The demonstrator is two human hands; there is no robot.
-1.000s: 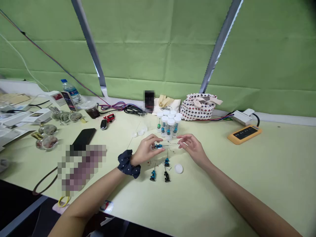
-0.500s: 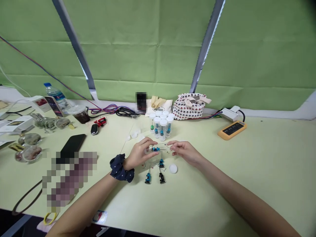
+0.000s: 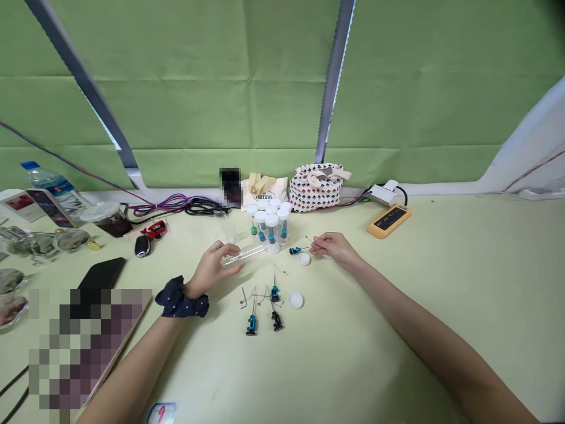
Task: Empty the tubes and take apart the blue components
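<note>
Looking down over a long pale-green table backed by a green curtain, the view took in a patterned bag and a cream tote at the far edge; the tote's dark printed word looked something like "Dartmex", though it was too small to be sure. A yellow meter sat to the right, and a water bottle and a black phone lay to the left. A cluster of capped vials stood upright near the middle, with blue and green parts visible inside. In front of them, three small blue-and-black pins stood on the table beside a white cap, and a small card at the near edge showed a handwritten 9. Compared with the earlier frame, the hands had moved well apart and no longer met over one piece. The left hand, wearing a navy dotted scrunchie at the wrist, curled its fingers around a clear tube, which lay nearly level just above the table. The right hand, reaching in from the other side, pinched the thin wire of a blue pin, close beside another white cap.
</note>
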